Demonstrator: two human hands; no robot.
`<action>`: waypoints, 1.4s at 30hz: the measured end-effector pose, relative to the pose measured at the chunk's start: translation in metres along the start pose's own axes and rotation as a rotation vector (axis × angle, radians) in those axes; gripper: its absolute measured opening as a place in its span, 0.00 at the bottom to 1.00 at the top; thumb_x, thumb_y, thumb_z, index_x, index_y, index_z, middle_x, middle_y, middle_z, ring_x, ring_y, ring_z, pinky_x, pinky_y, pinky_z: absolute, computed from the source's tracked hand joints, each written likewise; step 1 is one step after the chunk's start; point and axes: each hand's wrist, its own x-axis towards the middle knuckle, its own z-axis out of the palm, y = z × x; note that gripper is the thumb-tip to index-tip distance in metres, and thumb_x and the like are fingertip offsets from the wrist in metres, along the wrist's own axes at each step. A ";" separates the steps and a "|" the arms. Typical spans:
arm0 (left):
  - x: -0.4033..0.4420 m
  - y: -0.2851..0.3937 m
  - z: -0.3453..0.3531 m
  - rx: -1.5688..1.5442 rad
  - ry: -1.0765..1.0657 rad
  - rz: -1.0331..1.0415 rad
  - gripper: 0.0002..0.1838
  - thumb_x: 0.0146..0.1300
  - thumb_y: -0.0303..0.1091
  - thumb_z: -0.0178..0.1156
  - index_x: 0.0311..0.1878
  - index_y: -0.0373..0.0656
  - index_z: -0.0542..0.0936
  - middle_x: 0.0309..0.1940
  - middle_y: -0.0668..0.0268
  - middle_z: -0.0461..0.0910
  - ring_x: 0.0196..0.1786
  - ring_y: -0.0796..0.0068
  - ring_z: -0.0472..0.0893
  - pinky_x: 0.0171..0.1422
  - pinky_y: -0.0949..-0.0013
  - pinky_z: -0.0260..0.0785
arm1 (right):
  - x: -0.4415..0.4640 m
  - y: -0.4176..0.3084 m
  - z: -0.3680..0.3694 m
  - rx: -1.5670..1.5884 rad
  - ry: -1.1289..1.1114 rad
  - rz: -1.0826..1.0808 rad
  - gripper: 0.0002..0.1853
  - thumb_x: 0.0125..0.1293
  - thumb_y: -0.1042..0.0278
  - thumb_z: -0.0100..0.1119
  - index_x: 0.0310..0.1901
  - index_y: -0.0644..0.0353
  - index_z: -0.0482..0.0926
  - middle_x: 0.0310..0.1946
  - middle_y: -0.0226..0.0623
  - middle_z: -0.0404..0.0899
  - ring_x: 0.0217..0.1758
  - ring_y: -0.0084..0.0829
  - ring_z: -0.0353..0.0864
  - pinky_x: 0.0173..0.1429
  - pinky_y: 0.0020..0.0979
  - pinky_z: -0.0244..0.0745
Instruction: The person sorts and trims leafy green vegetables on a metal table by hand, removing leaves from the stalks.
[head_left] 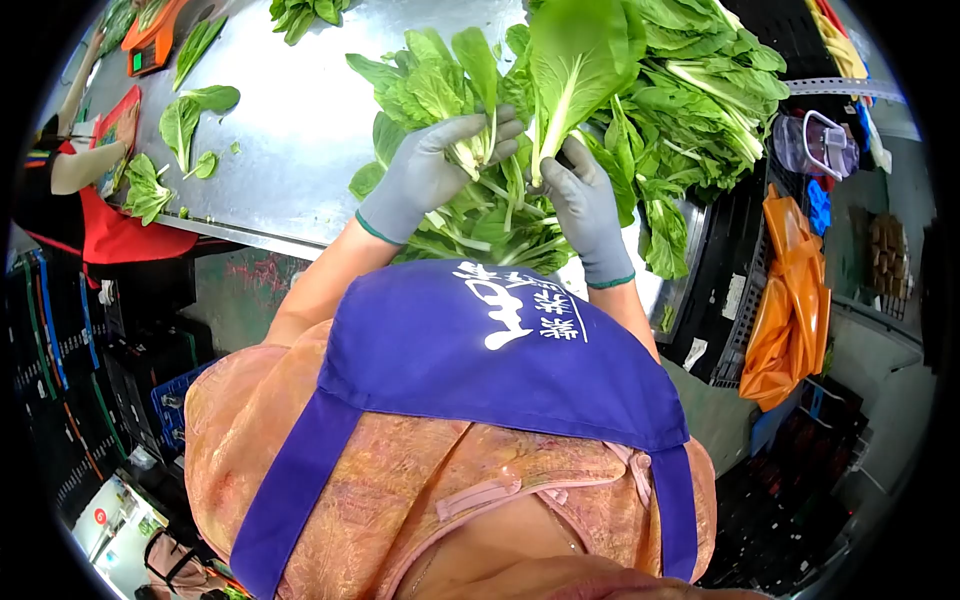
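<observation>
Grey gloves with green cuffs cover both my hands. My left hand (430,165) is closed around the stem end of a small bunch of leafy greens (430,85). To its right, my right hand (585,205) pinches the pale stem of a large green leaf (575,70), which stands upright above the fingers. Under and between the hands lie loose greens (485,225) at the near edge of the metal table (290,110). A big heap of leafy greens (700,100) rests right of my right hand.
At the left, a co-worker's arm (90,165) reaches over the table beside an orange scale (152,40). Loose leaves (180,130) lie between that arm and me. An orange plastic bag (790,300) hangs over black crates at the right, near a clear purplish container (815,145).
</observation>
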 end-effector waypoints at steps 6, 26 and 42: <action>0.000 -0.004 0.006 0.067 -0.010 0.009 0.19 0.71 0.25 0.54 0.61 0.23 0.72 0.65 0.47 0.72 0.67 0.53 0.74 0.74 0.52 0.69 | -0.003 -0.011 0.014 -0.058 0.030 -0.041 0.33 0.68 0.62 0.63 0.68 0.71 0.64 0.50 0.35 0.77 0.46 0.22 0.76 0.46 0.26 0.76; -0.016 -0.009 -0.001 1.728 -0.224 0.695 0.33 0.45 0.09 0.56 0.56 0.46 0.82 0.51 0.59 0.85 0.52 0.58 0.85 0.58 0.65 0.77 | 0.003 -0.005 0.017 -0.092 -0.009 0.005 0.28 0.68 0.69 0.56 0.67 0.68 0.67 0.43 0.32 0.78 0.41 0.21 0.75 0.46 0.23 0.73; -0.013 -0.004 0.006 1.112 0.137 0.234 0.15 0.67 0.34 0.63 0.55 0.43 0.82 0.47 0.62 0.85 0.48 0.73 0.82 0.56 0.69 0.73 | 0.015 -0.009 0.026 -0.252 0.138 -0.137 0.30 0.66 0.76 0.57 0.68 0.73 0.64 0.46 0.38 0.78 0.45 0.25 0.77 0.51 0.27 0.74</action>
